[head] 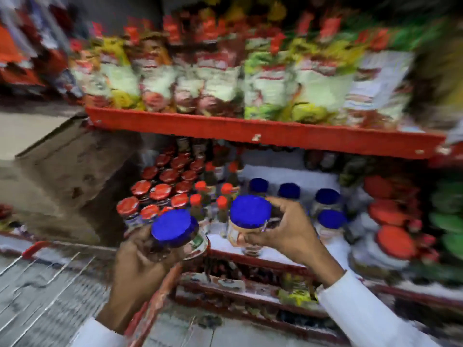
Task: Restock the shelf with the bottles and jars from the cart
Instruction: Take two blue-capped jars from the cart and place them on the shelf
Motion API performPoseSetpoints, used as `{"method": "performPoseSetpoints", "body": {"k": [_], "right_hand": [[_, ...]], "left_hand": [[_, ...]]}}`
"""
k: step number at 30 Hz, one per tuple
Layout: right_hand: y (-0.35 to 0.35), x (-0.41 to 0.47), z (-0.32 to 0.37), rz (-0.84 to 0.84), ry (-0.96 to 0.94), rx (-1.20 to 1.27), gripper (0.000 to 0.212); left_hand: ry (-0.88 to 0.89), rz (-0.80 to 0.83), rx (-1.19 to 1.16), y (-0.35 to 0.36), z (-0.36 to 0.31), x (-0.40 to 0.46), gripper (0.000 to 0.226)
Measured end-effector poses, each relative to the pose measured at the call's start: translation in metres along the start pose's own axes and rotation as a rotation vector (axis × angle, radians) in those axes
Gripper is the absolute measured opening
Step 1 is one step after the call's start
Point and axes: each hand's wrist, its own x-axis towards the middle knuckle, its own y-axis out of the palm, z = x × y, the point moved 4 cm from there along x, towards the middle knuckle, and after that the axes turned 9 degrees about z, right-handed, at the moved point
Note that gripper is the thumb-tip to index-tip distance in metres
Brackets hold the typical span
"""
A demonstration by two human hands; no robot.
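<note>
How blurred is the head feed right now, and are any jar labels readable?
Head view: heavy motion blur throughout, worst at the edges and on the upper shelf's packets; the blue lids in the left hand and right hand show clearly, but no label is readable.

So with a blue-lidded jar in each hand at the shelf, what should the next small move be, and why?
Probably set the right hand's jar down first, on the bare white shelf in front of the other blue-lidded jars. It already hangs over that spot, while the left hand's jar sits lower, near the cart.
</note>
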Motion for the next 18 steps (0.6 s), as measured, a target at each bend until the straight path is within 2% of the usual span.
{"method": "performPoseSetpoints", "body": {"k": [4, 7, 10, 14, 18], "right_hand": [[-0.068, -0.046, -0.031, -0.140, 0.033, -0.092, 0.056], [-0.106, -0.070, -0.063, -0.241, 0.105, -0.129, 0.052], [-0.132, -0.086, -0.094, -0.323, 0.143, -0.180, 0.050], [-0.144, -0.092, -0.128, -0.387, 0.199, -0.248, 0.052], [-0.139, -0.082, -0.161, -0.371, 0.232, -0.229, 0.053]], "left_hand": [[-0.019, 0.089, 0.009, 0.085, -0.001, 0.020, 0.063], [-0.107, 0.175, -0.071, 0.144, 0.006, 0.031, 0.076], [-0.103, 0.238, 0.054, 0.195, 0.020, 0.035, 0.040], [-0.105, 0.264, 0.187, 0.234, 0.040, 0.053, 0.031], [-0.138, 0.243, 0.279, 0.260, 0.077, 0.075, 0.057]]}}
